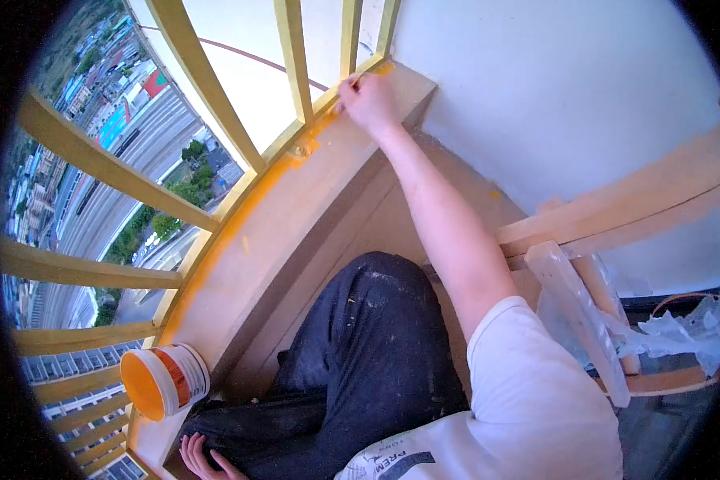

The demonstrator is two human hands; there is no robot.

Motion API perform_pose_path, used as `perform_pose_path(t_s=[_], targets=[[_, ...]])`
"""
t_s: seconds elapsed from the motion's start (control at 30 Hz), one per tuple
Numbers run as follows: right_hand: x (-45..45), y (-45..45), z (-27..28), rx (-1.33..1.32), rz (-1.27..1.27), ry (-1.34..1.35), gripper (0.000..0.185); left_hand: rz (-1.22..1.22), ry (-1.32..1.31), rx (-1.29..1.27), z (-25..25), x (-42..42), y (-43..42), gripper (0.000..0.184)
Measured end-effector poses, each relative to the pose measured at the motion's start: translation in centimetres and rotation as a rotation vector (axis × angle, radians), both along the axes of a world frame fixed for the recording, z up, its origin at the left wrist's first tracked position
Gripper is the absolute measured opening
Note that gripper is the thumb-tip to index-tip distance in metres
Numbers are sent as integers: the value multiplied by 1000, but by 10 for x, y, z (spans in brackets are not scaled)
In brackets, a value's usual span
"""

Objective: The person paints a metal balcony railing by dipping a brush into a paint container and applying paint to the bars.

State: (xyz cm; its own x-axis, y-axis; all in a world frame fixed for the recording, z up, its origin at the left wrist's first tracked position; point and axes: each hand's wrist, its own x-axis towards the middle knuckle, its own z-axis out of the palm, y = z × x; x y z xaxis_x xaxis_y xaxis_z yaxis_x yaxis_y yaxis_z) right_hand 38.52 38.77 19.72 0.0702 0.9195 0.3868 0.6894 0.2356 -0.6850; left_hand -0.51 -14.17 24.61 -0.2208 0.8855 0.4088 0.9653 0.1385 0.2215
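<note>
My right hand [368, 102] is at the far end of the ledge, its fingers closed at the foot of the yellow railing [296, 64]. A small dark bit shows at the fingertips, but what they hold is mostly hidden. Orange paint [240, 220] runs in a band along the ledge [272, 232] beside the bottom rail. A white paint bucket [186, 374], orange inside, stands on the ledge against the bars at lower left. Below it, my left hand [202, 458] rests by my dark trousers [368, 328], fingers apart, holding nothing visible.
A pale wall [552, 104] closes off the right. A curved wooden rail [624, 196] and a plastic-wrapped post [576, 312] stand beside my right arm, with crumpled plastic sheeting [688, 332] near them. Beyond the bars is a long drop to roads [148, 140] and buildings.
</note>
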Motion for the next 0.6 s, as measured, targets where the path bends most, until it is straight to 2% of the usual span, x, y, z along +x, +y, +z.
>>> perform_pose_path(t_s=[0.07,0.1,0.13,0.2,0.23,0.3,0.43,0.5,0.53,0.6], targets=[[-13,0,-11,-186,292,443,29,4,-2,-8,1,0,0,34],[-8,8,-18,-145,260,542,31,-1,3,-14,1,0,0,34],[2,11,-21,-147,257,546,31,-1,5,-15,1,0,-1,34],[30,15,-14,235,-235,238,30,1,7,-1,0,1,1,34],[37,20,-12,239,-237,240,30,9,4,-7,1,2,1,34],[53,33,-20,322,-439,283,29,7,3,-8,1,2,1,34],[68,52,-49,241,-521,134,28,6,10,-15,4,5,5,32],[62,47,-54,313,-302,185,24,12,15,-26,5,8,6,31],[64,43,-56,315,-305,184,24,8,14,-25,7,8,6,31],[57,18,-30,-16,-146,803,23,12,2,-32,5,8,7,31]])
